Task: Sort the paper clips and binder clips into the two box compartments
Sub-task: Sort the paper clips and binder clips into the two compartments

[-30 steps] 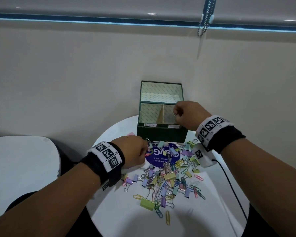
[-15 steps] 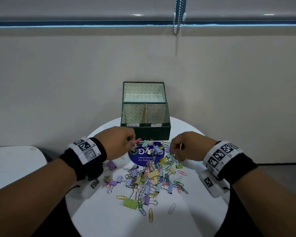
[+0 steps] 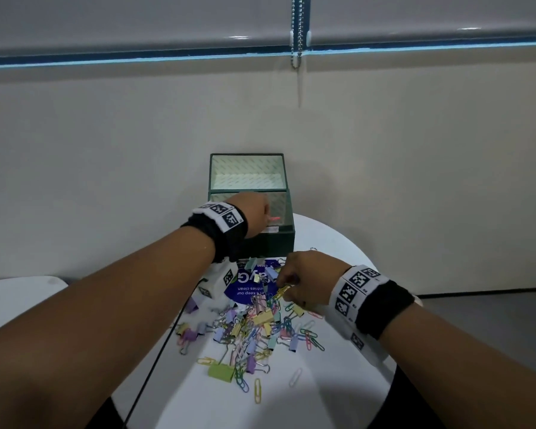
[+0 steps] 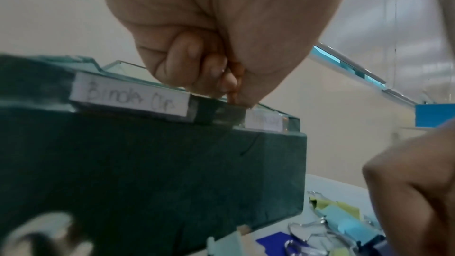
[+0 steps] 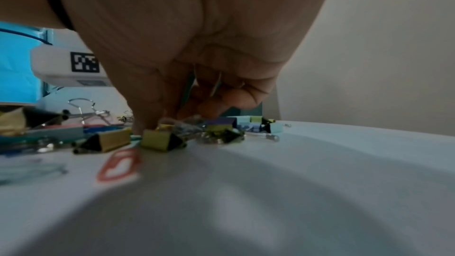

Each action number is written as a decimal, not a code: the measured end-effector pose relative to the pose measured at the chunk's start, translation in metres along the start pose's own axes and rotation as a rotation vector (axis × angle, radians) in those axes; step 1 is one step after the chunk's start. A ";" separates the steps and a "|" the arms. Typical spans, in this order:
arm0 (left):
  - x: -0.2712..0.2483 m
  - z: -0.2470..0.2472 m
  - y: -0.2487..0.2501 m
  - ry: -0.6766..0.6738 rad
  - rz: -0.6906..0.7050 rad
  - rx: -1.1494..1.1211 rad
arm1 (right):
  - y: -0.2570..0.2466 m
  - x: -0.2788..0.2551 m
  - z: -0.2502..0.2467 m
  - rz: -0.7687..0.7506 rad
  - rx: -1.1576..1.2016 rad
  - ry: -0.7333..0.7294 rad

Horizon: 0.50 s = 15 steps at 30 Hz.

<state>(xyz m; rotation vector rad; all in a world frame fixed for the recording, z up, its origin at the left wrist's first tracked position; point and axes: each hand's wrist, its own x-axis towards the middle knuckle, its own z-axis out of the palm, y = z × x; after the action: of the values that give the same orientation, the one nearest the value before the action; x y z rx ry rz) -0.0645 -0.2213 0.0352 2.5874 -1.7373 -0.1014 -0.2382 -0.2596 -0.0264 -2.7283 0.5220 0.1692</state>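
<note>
The round white table [image 3: 338, 407] fills the scene, pushed up near the wall, and at its far edge sits the green box [image 3: 266, 243], lid standing open so both of its 2 compartments are reachable from above. A handwritten label [image 4: 129, 97] on the front rim reads something like "Binder Clip" for the left section; the second label to its right is too blurred to read.

Now the pile [image 3: 254, 326], a loose spread of pastel binder clips and coloured paper clips just in front of the box, kept close so each trip is short. Plenty is left, so I'd say the sorting is far from done.

The left hand [image 3: 252, 213] is up over the box, fingers curled and pinching a small reddish clip [image 3: 274, 218] (a paper clip, I'd guess) above the right-hand compartment, near the divider, apparently placed there so a release drops it on the correct side.

The right hand [image 3: 307, 281] is down in the pile, fingertips [image 5: 147, 122] closed on something yellowish. It looks like a yellow paper clip [image 3: 282, 292], though I cannot tell for certain that it is gripped. A yellow binder clip [image 5: 160, 139] sits directly below those fingers.
</note>
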 end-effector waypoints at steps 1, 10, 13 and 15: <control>0.001 0.000 0.002 0.002 0.004 -0.010 | 0.001 0.001 0.001 0.009 -0.001 -0.001; -0.045 -0.003 0.002 0.079 0.197 -0.114 | 0.004 -0.001 0.004 -0.009 0.087 0.080; -0.074 0.012 0.012 -0.108 0.300 -0.012 | 0.006 -0.001 0.003 0.007 0.111 0.142; -0.083 0.024 0.013 -0.206 0.345 0.066 | 0.007 0.000 0.002 0.018 0.120 0.209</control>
<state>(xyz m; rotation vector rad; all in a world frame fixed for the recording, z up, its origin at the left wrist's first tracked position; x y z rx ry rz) -0.1097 -0.1495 0.0156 2.3457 -2.2653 -0.3168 -0.2413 -0.2649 -0.0308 -2.6384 0.5938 -0.1398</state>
